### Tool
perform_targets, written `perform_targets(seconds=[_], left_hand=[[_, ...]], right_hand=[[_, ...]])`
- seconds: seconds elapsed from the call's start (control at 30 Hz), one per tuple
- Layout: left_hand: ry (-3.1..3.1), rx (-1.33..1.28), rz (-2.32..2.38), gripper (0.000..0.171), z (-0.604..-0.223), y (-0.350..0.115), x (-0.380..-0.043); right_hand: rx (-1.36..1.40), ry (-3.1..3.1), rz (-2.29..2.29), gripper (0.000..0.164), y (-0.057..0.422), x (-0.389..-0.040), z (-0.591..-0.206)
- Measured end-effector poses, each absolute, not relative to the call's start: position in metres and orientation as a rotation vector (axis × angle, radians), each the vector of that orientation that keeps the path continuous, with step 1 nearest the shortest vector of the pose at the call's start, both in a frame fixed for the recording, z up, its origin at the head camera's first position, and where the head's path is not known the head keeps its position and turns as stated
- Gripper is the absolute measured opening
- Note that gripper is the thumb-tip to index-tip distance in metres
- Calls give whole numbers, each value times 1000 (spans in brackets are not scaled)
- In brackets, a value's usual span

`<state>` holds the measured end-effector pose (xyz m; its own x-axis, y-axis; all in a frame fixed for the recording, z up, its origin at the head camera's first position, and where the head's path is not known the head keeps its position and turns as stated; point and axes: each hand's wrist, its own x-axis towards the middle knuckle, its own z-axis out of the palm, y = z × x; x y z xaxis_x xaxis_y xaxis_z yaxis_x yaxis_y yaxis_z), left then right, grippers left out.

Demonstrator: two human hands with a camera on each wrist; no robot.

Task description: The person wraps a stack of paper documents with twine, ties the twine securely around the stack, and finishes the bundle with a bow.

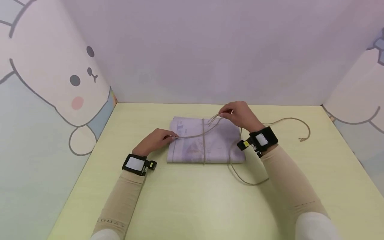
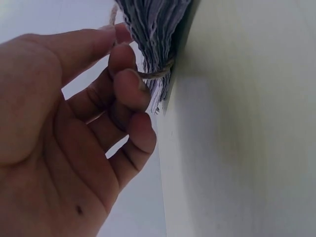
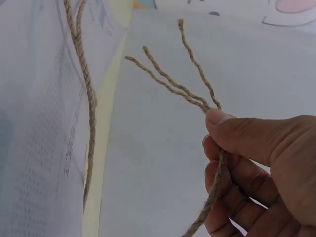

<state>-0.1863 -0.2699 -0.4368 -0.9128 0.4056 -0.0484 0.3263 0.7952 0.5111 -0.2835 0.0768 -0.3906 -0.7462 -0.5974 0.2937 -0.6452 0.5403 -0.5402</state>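
A folded stack of newspapers lies on the table, with jute twine running across its middle from back to front. At the stack's left edge my left hand pinches a stretch of twine between thumb and finger. In the left wrist view, twine wraps around the edge of the layered sheets, right by the fingertips. Above the stack's back right part, my right hand pinches the twine close to its end. The right wrist view shows that end frayed into three strands, which stick out past the thumb.
A loop of twine spreads over the table in front of the stack's right side. Another frayed twine end curves out to the right. Light panels with cartoon figures stand around the pale yellow table.
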Motion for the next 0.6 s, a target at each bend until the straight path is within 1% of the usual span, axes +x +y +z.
perform_targets(seconds=[0.23, 0.6], left_hand=[[2828, 606, 737, 22, -440, -266, -191], [2842, 650, 738, 21, -442, -263, -193]], right_hand=[[1270, -2855, 866, 12, 39, -303, -388], [1407, -2846, 701, 18, 19, -316, -398]])
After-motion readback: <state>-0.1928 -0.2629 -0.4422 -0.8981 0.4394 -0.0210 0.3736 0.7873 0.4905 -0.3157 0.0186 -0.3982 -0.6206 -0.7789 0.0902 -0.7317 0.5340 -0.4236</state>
